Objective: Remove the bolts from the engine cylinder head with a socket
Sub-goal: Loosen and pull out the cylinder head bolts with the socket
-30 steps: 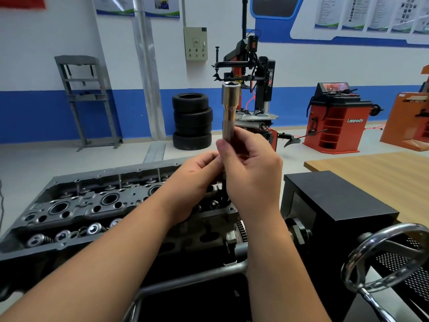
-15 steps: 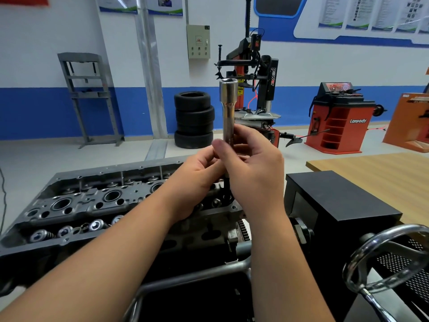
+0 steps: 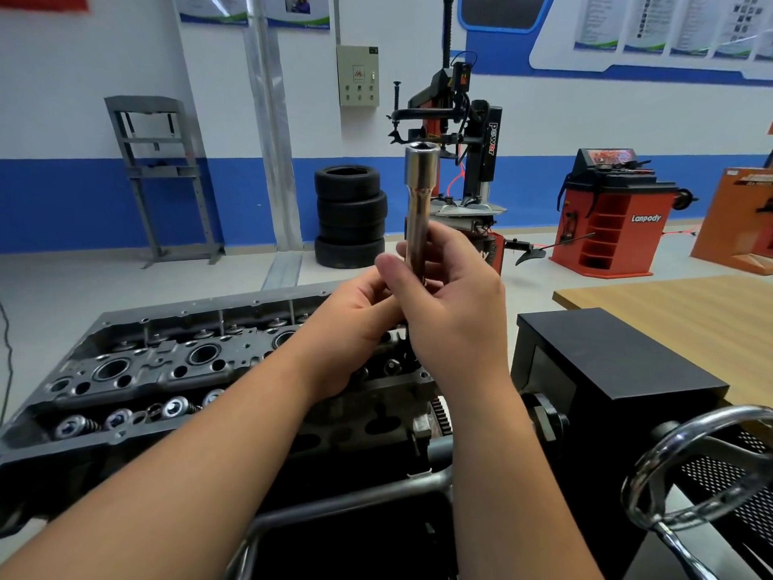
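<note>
A long chrome socket (image 3: 419,194) stands upright in front of me, its wider end on top. My right hand (image 3: 454,311) is closed around its lower shaft. My left hand (image 3: 349,328) presses against it from the left, fingers curled at the socket's bottom end, which is hidden between both hands. Below them lies the grey engine cylinder head (image 3: 167,366) with round bores and valve springs along its near edge. Its right end is hidden behind my hands, and no bolt can be made out.
A black box (image 3: 619,370) stands right of the cylinder head, with a chrome handwheel (image 3: 702,466) nearer me. A wooden table (image 3: 690,311) is at the right. Stacked tyres (image 3: 350,215), a tyre changer (image 3: 456,152) and a red balancer (image 3: 615,211) stand behind.
The socket and both hands have stayed almost in place, rising slightly. My right thumb has shifted a little along the shaft.
</note>
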A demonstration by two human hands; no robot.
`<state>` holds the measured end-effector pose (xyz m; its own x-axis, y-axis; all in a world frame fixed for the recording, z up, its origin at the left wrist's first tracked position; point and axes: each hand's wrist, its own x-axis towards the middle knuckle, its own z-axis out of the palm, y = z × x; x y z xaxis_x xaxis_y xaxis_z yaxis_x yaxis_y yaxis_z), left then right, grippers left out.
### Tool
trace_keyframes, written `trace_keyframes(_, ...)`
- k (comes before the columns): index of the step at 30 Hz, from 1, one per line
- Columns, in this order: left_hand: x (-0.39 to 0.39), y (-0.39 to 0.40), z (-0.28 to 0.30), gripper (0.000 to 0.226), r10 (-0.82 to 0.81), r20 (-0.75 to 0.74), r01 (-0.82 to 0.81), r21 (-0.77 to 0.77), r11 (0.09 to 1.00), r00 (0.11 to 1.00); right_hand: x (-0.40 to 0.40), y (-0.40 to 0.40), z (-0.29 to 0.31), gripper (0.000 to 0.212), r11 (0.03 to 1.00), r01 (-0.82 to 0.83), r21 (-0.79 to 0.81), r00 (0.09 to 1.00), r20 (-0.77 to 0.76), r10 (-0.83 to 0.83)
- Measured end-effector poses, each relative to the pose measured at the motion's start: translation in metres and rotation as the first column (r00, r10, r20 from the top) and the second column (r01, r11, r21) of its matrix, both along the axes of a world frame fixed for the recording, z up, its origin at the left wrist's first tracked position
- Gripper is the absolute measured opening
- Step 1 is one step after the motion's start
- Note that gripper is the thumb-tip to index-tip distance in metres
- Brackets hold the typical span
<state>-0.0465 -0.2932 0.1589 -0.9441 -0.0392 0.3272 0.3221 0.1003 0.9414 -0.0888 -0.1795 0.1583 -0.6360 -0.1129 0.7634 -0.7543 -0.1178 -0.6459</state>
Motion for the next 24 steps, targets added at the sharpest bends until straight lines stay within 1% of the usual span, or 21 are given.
trace_keyframes(4, -0.0005, 0.0008, -0.0015, 0.025, -0.01, -0.005, 0.01, 0.009, 1.0, 1.0, -0.0007, -0.0017, -0.0022, 0.023, 0.994, 0.092, -0.061, 0.995, -0.032, -0.094)
trace_keyframes(7, -0.0006, 0.0015, -0.0024, 0.029, -0.051, 0.004, 0.051, 0.008, 0.999, 0.999, -0.0012, 0.0001, -0.0011, 0.032, 0.999, 0.042, -0.017, 0.998, -0.041, -0.042)
trace_keyframes(10, -0.0004, 0.0005, -0.0014, 0.035, -0.075, 0.008, 0.074, 0.071, 0.995, 0.997, -0.0033, 0.0009, 0.0007, 0.041, 0.999, -0.017, 0.028, 1.0, 0.007, 0.017)
trace_keyframes(11, -0.0006, 0.0002, -0.0012, 0.036, -0.073, 0.014, 0.072, 0.07, 0.995, 0.997, -0.0034, 0.0008, 0.0009, 0.04, 0.999, -0.027, 0.024, 0.999, 0.018, 0.026)
trace_keyframes(15, -0.0013, 0.0005, -0.0004, 0.034, -0.039, 0.041, 0.039, 0.016, 0.999, 0.998, -0.0001, 0.0012, 0.0006, 0.024, 0.999, -0.021, -0.035, 1.0, 0.022, 0.022)
trace_keyframes(19, -0.0026, 0.0009, -0.0015, 0.035, 0.006, 0.033, -0.006, 0.01, 1.0, 0.999, -0.0041, 0.0038, 0.0017, 0.022, 0.998, 0.02, -0.057, 1.0, -0.022, -0.021)
trace_keyframes(21, -0.0028, 0.0004, -0.0027, 0.035, 0.022, 0.029, -0.023, 0.041, 0.999, 0.999, -0.0049, 0.005, 0.002, 0.029, 0.999, 0.01, -0.043, 0.999, -0.04, -0.012)
trace_keyframes(23, -0.0029, -0.0002, -0.0031, 0.037, 0.006, 0.033, -0.008, 0.055, 0.998, 0.999, -0.0044, 0.0052, 0.0015, 0.04, 0.999, -0.026, -0.021, 0.999, -0.024, 0.025)
trace_keyframes(24, -0.003, -0.0004, -0.0029, 0.038, -0.006, 0.035, 0.004, 0.049, 0.999, 0.999, -0.0036, 0.0048, 0.0013, 0.041, 0.999, -0.047, -0.013, 0.999, -0.012, 0.047)
